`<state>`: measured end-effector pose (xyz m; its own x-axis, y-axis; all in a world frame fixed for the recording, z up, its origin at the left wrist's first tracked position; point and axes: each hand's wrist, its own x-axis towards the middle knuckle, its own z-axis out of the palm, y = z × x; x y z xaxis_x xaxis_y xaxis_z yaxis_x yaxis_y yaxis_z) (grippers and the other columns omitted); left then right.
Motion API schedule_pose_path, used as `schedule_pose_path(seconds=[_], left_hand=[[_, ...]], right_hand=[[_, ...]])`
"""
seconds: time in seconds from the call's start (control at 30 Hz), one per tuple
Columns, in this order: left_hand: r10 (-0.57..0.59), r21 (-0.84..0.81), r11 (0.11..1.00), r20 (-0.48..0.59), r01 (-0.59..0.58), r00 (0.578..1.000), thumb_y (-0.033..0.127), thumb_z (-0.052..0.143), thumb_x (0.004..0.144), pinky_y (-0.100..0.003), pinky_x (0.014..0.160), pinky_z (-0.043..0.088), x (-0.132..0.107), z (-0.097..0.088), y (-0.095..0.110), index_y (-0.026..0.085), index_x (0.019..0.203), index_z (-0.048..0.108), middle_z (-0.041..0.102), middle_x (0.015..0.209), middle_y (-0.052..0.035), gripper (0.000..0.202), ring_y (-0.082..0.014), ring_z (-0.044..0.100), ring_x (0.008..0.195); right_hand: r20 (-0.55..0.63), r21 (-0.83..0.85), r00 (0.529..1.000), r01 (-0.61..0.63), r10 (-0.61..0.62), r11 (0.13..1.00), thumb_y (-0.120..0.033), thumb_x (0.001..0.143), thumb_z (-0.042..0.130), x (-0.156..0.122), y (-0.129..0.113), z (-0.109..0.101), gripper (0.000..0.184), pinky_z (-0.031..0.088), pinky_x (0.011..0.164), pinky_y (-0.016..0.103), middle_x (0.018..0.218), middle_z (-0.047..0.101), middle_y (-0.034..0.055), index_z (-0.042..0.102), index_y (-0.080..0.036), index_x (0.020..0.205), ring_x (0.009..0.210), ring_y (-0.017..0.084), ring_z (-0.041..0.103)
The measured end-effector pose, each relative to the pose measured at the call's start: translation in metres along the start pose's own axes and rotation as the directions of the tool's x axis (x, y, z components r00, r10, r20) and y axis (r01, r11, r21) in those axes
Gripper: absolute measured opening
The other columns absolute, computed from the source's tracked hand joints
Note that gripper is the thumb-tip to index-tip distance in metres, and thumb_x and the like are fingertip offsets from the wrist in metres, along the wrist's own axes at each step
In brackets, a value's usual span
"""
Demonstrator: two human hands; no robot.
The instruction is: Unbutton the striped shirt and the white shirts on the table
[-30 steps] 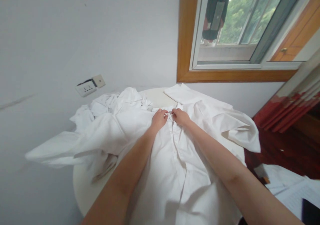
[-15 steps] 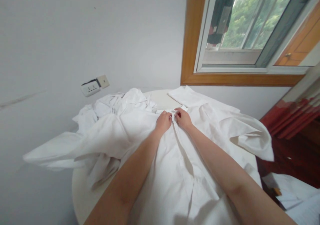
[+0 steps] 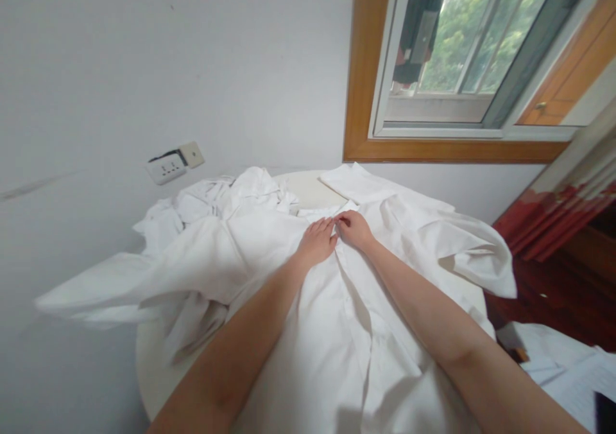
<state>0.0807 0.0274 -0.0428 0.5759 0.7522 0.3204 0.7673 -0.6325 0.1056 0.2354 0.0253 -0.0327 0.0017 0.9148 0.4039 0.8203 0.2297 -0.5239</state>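
Note:
A white shirt (image 3: 308, 344) lies spread with its front up, its collar end away from me and its sleeves out to both sides. The front opening runs toward me down the middle, its edges slightly parted lower down. My left hand (image 3: 317, 240) rests on the fabric just below the collar, fingers stretched out and lying flat. Right beside it, my right hand (image 3: 355, 230) is closed in a pinch on the shirt's front edge near the neck. Any button there is hidden by the fingers.
Under the shirt is a round pale table (image 3: 308, 189) against the wall. Crumpled white cloth (image 3: 255, 190) is heaped at the back left, and folded white cloth (image 3: 380, 187) at the back right. Papers (image 3: 568, 370) lie at lower right, near a red curtain (image 3: 543, 222).
My left hand has opened from a pinch, its fingers now flat on the shirt. My right hand has shifted slightly and stays at the neck. The view has turned a little.

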Motion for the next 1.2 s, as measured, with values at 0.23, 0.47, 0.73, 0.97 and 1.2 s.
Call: schedule_pose_path(seconds=[0.23, 0.47, 0.73, 0.97, 1.2], left_hand=[[-0.072, 0.010, 0.997, 0.088, 0.072, 0.993, 0.054, 0.032, 0.094, -0.048, 0.116, 0.021, -0.009, -0.008, 0.001, 0.014, 0.143, 0.037, 0.031, 0.153, -0.0117, 0.064, -0.0266, 0.027, 0.142], [-0.016, -0.007, 1.000, 0.019, 0.016, 1.000, 0.047, 0.037, 0.094, -0.051, 0.114, 0.021, -0.016, -0.007, 0.000, 0.030, 0.141, 0.042, 0.035, 0.151, -0.0090, 0.051, -0.0274, 0.029, 0.141], [-0.014, -0.020, 1.000, 0.002, 0.014, 1.000, 0.050, 0.036, 0.094, -0.051, 0.113, 0.022, -0.016, -0.003, -0.002, 0.031, 0.138, 0.047, 0.036, 0.151, -0.0084, 0.050, -0.0279, 0.030, 0.140], [-0.025, -0.022, 0.999, 0.011, 0.025, 1.000, 0.049, 0.037, 0.094, -0.050, 0.114, 0.023, -0.017, -0.007, -0.002, 0.031, 0.136, 0.049, 0.038, 0.150, -0.0069, 0.047, -0.0273, 0.031, 0.140], [0.009, 0.072, 0.997, -0.045, -0.005, 0.999, 0.031, 0.041, 0.094, -0.047, 0.112, 0.026, -0.016, -0.020, 0.005, 0.028, 0.136, 0.048, 0.038, 0.150, -0.0070, 0.042, -0.0269, 0.033, 0.137]], right_hand=[[-0.112, -0.380, 0.981, -0.190, 0.159, 0.906, -0.032, 0.089, 0.048, -0.013, -0.001, -0.008, 0.037, 0.029, 0.103, 0.047, 0.123, 0.059, 0.0133, 0.058, -0.022, 0.124, 0.117, 0.028, 0.048], [0.047, -0.438, 0.979, -0.158, 0.198, 0.885, -0.053, 0.095, 0.030, -0.012, 0.030, -0.015, 0.060, 0.007, 0.113, 0.058, 0.149, 0.038, 0.0114, 0.038, -0.019, 0.144, 0.141, 0.030, 0.024], [-0.049, -0.475, 0.914, -0.376, 0.402, 0.796, -0.057, 0.095, 0.023, -0.011, 0.046, -0.025, 0.067, 0.006, 0.112, 0.060, 0.155, 0.025, 0.0146, 0.034, -0.017, 0.147, 0.143, 0.034, 0.017], [-0.038, -0.473, 0.911, -0.379, 0.411, 0.795, -0.058, 0.094, 0.024, -0.010, 0.050, -0.024, 0.068, 0.011, 0.111, 0.061, 0.155, 0.025, 0.0135, 0.032, -0.018, 0.148, 0.143, 0.034, 0.017], [-0.067, -0.491, 0.932, -0.341, 0.356, 0.802, -0.065, 0.089, 0.031, -0.014, 0.047, -0.025, 0.073, 0.014, 0.108, 0.062, 0.152, 0.030, 0.0166, 0.039, -0.019, 0.144, 0.141, 0.036, 0.021]])
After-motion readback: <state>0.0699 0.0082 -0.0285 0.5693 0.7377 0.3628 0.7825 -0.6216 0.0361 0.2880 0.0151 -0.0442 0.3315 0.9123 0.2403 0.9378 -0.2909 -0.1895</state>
